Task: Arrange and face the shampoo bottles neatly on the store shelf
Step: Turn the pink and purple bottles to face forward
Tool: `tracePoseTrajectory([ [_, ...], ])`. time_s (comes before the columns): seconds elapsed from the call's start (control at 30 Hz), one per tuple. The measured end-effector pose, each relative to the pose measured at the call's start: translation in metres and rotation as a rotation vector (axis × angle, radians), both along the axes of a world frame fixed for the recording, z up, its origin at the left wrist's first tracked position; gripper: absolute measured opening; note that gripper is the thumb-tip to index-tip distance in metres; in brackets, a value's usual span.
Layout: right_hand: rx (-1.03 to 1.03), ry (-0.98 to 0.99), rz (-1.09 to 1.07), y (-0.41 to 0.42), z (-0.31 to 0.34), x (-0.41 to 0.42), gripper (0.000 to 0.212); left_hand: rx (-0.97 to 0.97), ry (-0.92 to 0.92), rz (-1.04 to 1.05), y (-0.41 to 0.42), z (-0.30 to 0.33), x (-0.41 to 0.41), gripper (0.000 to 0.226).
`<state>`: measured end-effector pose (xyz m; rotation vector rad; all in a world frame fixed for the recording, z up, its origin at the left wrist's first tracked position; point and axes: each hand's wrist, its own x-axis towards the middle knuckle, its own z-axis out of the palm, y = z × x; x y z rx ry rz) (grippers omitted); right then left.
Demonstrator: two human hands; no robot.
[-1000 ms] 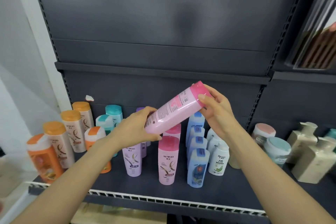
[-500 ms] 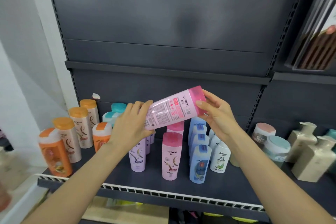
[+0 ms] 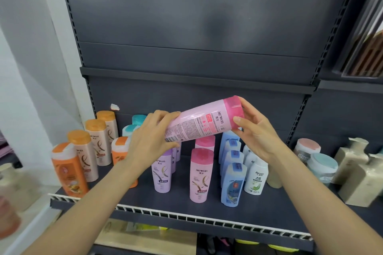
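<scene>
Both hands held a pink shampoo bottle [image 3: 204,121] nearly on its side above the dark shelf [image 3: 186,210] — the left hand [image 3: 152,141] curled round its base, the right hand [image 3: 253,130] gripping the darker pink cap end, which sat higher. Its printed back label faced the camera. Below stood rows of upright bottles: orange bottles [image 3: 68,170] at the left, a purple bottle [image 3: 161,172], a pink bottle [image 3: 201,176], blue bottles [image 3: 233,184] and a white bottle [image 3: 256,178] — then round jars [image 3: 321,166] and beige pump bottles [image 3: 360,180] further right.
</scene>
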<state>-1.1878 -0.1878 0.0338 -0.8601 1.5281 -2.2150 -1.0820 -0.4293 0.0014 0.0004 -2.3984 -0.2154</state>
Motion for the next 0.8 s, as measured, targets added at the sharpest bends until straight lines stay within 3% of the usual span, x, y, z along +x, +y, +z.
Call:
tracePoseTrajectory([
  [0.13,0.040,0.009,-0.035,-0.003,-0.002,-0.001,0.050,-0.028,0.011,0.013,-0.004,-0.001,-0.003,0.081],
  [0.3,0.155,0.018,-0.282,-0.014,0.007,-0.003,0.035,0.030,-0.191,-0.053,-0.001,-0.007,-0.012,0.088],
  [0.43,0.167,-0.040,-0.382,-0.024,0.012,-0.008,0.025,0.069,-0.254,0.026,0.008,-0.010,-0.025,0.091],
  [0.67,0.186,-0.238,-0.466,-0.031,0.011,-0.020,0.032,-0.061,-0.305,0.164,0.010,-0.001,-0.040,0.090],
  [0.8,0.186,-0.295,-0.416,-0.031,0.013,-0.027,0.034,-0.035,-0.241,0.158,0.009,-0.003,-0.050,0.072],
])
